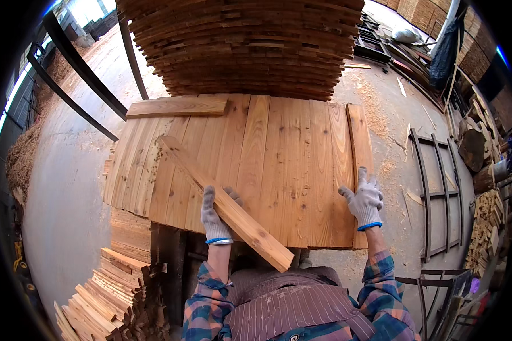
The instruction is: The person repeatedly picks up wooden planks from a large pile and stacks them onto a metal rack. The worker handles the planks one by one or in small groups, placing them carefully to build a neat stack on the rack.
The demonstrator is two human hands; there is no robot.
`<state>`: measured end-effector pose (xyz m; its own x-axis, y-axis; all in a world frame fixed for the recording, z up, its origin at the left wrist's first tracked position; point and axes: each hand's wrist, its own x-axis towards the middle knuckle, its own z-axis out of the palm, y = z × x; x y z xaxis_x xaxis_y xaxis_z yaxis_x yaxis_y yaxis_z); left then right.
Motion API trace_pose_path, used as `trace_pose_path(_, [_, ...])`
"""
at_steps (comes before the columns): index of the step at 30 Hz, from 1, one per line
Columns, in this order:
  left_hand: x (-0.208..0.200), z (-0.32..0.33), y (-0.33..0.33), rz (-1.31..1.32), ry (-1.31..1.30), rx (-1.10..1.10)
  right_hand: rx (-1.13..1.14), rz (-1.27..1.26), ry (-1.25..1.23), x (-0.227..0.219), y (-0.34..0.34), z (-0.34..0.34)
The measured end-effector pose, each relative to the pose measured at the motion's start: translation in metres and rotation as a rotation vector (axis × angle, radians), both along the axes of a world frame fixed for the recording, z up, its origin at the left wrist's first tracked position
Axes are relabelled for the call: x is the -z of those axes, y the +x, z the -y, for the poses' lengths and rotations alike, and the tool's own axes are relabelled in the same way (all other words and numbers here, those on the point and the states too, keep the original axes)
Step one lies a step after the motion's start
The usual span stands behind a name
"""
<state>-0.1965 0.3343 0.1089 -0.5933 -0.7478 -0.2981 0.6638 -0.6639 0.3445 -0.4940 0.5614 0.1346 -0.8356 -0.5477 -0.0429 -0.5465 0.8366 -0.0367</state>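
Note:
A long wooden board (pixel 242 219) lies slantwise over the work surface, its near end sticking out past the front edge toward my body. My left hand (pixel 216 216), in a grey glove with a blue cuff, is closed round this board from its left side, fingers on one face and thumb on the other. Beneath it, a layer of planks (pixel 256 153) laid side by side forms the top of a stack. My right hand (pixel 365 199), gloved alike, has its fingers spread over a separate plank (pixel 358 136) along the right edge.
Another loose board (pixel 176 107) lies across the far left of the planks. Behind rises a tall stack of lumber (pixel 244 45). Cut strips (pixel 102 290) are piled at lower left. Dark metal bars (pixel 80 62) stand at far left; a metal frame (pixel 435 193) lies on the right.

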Motion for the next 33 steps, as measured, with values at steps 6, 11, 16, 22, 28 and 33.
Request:
trace_pose_path(6, [-0.001, -0.009, -0.049, 1.115, -1.308, -0.209, -0.594, 0.845, -0.143, -0.081, 0.098, 0.162])
trace_pose_path(11, [-0.044, 0.152, -0.044, 0.902, -1.111, 0.469, -0.431, 0.63, -0.086, -0.104, 0.024, 0.176])
trace_pose_path(16, [-0.046, 0.326, -0.072, 2.133, -1.873, 0.561, -0.42, 0.186, 0.235, -0.073, -0.069, 0.197])
trace_pose_path(22, [-0.034, 0.366, -0.094, 2.156, -1.987, 0.728, -0.441, 0.193, 0.163, -0.034, -0.108, 0.225])
trace_pose_path(28, [-0.022, 0.373, -0.115, 2.077, -2.026, 0.662, -0.493, 0.055, 0.181, -0.026, -0.132, 0.259])
trace_pose_path(33, [0.009, 0.387, -0.107, 1.808, -2.151, 0.319, -0.49, -0.03, 0.127, -0.018, -0.131, 0.261])
